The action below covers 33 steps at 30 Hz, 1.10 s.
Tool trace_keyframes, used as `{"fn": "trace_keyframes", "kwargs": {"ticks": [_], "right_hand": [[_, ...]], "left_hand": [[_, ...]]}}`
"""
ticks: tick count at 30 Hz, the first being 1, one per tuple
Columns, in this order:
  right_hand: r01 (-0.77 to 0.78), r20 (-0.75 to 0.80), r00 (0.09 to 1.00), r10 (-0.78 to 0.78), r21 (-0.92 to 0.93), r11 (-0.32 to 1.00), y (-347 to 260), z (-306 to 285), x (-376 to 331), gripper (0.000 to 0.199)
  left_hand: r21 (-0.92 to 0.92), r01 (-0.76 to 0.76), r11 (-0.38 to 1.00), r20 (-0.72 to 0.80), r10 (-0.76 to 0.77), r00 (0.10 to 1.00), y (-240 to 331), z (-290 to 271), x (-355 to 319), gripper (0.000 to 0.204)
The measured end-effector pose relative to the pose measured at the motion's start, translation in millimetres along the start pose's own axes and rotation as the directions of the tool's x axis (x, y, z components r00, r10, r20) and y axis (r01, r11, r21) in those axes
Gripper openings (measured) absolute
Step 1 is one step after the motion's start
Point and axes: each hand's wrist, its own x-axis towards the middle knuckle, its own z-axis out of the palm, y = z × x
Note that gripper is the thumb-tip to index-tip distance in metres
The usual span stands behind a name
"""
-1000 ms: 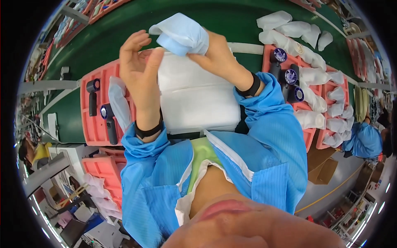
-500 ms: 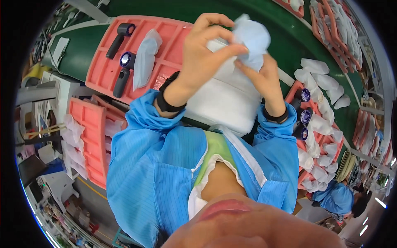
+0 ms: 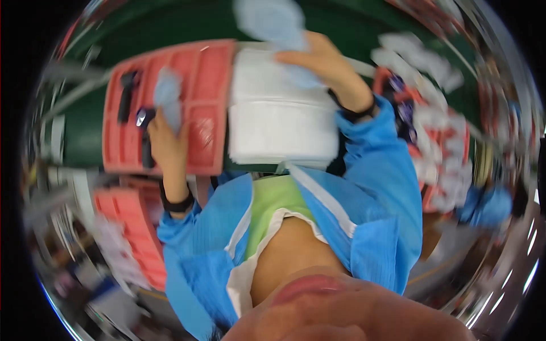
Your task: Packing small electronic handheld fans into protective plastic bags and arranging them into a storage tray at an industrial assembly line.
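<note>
My left hand [image 3: 168, 142] has come down on the pink compartment tray [image 3: 207, 111], its fingers against a dark handheld fan [image 3: 145, 117]. Motion blur hides whether those fingers close round the fan. A second dark fan [image 3: 125, 98] lies farther left in the same tray. Just beyond my left fingertips rests a pale bluish wrapped piece [image 3: 168, 94]. My right hand [image 3: 330, 65] is raised over the far side of a white stack of sheets or sleeves [image 3: 281, 131]. Between its thumb and fingers is a pale blue-white sleeve [image 3: 273, 25]; whatever is inside is hidden.
On the right, another pink tray [image 3: 427, 196] carries several white-wrapped pieces and dark fans [image 3: 405, 113]. Loose white sleeves [image 3: 418, 57] lie beyond it on the green surface [image 3: 199, 20]. More pink trays [image 3: 128, 216] stand low at the left. A person in blue [image 3: 486, 206] is at the far right.
My hands have parted: the left let go of the pale sleeve and moved left and down to the fan tray. The right still holds the sleeve, now farther out and to the left.
</note>
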Motion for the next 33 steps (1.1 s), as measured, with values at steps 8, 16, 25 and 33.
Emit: {"fn": "trace_keyframes", "kwargs": {"ticks": [8, 16, 25, 33], "right_hand": [[-0.142, 0.152, 0.984, 0.088, 0.385, 0.912, -7.5, 64.5, 6.7, 0.043], [-0.168, 0.081, 0.983, 0.165, 0.763, 0.624, -11.8, 102.8, -86.2, 0.049], [0.444, -0.47, 0.882, 0.023, 0.848, 0.288, 30.0, 96.2, -183.8, 0.044], [0.605, -0.953, 0.283, -0.109, 0.089, 0.791, 80.5, 33.1, -283.8, 0.047]], "left_hand": [[-0.461, 0.01, 0.887, 0.084, 0.032, 0.996, -66.0, 37.0, 14.2, 0.065], [-0.781, 0.19, 0.595, 0.236, -0.001, 0.972, 50.4, -48.7, -0.1, 0.059], [-0.885, -0.232, 0.404, 0.175, 0.749, 0.639, 167.2, -25.2, -32.3, 0.068], [-0.93, -0.166, 0.329, 0.175, 0.79, 0.587, 159.4, -40.0, -35.0, 0.043]]}}
